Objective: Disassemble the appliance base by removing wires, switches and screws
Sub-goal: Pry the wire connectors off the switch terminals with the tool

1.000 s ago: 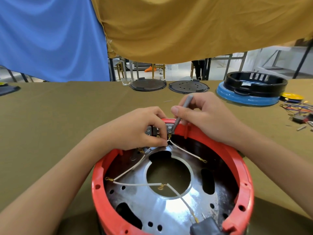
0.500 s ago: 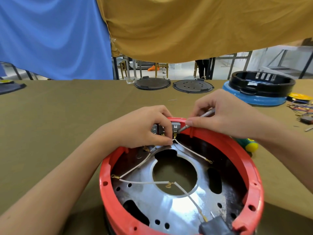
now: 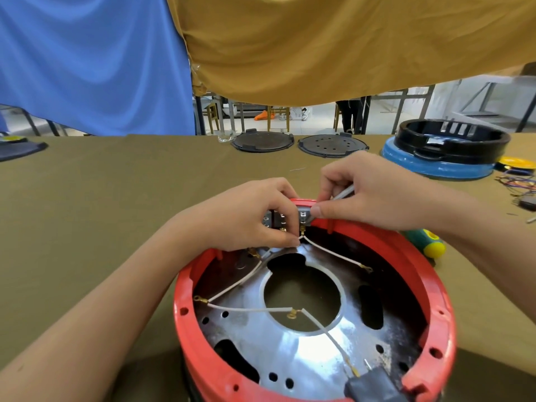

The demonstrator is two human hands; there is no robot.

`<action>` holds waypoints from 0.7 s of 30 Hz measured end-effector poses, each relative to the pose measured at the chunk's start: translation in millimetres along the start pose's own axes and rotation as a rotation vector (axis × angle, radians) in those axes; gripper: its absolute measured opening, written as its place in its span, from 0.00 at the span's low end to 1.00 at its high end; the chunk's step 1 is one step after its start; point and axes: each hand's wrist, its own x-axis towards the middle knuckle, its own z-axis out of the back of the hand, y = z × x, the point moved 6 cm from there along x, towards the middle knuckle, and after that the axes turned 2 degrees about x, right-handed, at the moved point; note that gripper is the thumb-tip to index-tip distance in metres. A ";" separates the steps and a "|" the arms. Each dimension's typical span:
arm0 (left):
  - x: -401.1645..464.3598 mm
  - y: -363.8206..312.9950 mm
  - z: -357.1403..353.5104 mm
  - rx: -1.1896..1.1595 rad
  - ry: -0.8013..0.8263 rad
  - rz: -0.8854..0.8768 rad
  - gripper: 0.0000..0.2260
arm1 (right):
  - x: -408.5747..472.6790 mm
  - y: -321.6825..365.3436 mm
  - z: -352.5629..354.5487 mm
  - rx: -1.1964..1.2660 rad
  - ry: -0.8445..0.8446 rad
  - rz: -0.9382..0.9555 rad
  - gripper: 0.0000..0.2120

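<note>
So the biggest thing here is the olive-green cloth-covered table (image 3: 95,204), one long surface running the full width; hanging behind it are two cloth sheets, one blue (image 3: 87,59) and one mustard-yellow (image 3: 348,44). On the near edge sits the one round red plastic appliance base (image 3: 441,300), open side up, with a shiny silver metal plate (image 3: 293,352) inside that has a big round hole in the middle; a black plug block (image 3: 374,387) sits at its near rim.

Far right there's one black ring housing (image 3: 452,137) stacked on one blue ring (image 3: 435,169); at the far edge lie two dark round discs (image 3: 262,142) (image 3: 333,145), side by side.

Two hands, both at the far rim of the base; the left hand (image 3: 246,216) has its fingers curled over the small grey switch block (image 3: 303,213) mounted there, thumb tip pressed down by the terminals; the right hand (image 3: 374,192) pinches a thin grey metal screwdriver shaft (image 3: 343,192) between thumb and fingers, tip at the switch block right beside the left fingers; the green-and-yellow screwdriver handle (image 3: 426,242) pokes out under the right wrist, outside the red rim.

White wires (image 3: 333,253): I count roughly four runs with brass ring terminals, fanning from the switch block across the plate; can't be totally sure of the count under the left hand.

Tiny stuff: a tangle of coloured wires (image 3: 519,184) at the far right edge.
</note>
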 end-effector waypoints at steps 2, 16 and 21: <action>0.1 -0.1 -0.3 0.001 0.002 0.005 0.02 | 6.9 -0.6 1.2 -0.001 0.033 -0.014 0.10; -0.3 1.4 0.9 0.003 -0.007 0.006 0.01 | -7.5 8.8 -1.7 -0.185 -0.003 0.081 0.09; -0.6 0.1 0.3 0.007 -0.003 0.002 0.01 | -7.8 7.1 -0.7 -0.053 -0.005 0.052 0.09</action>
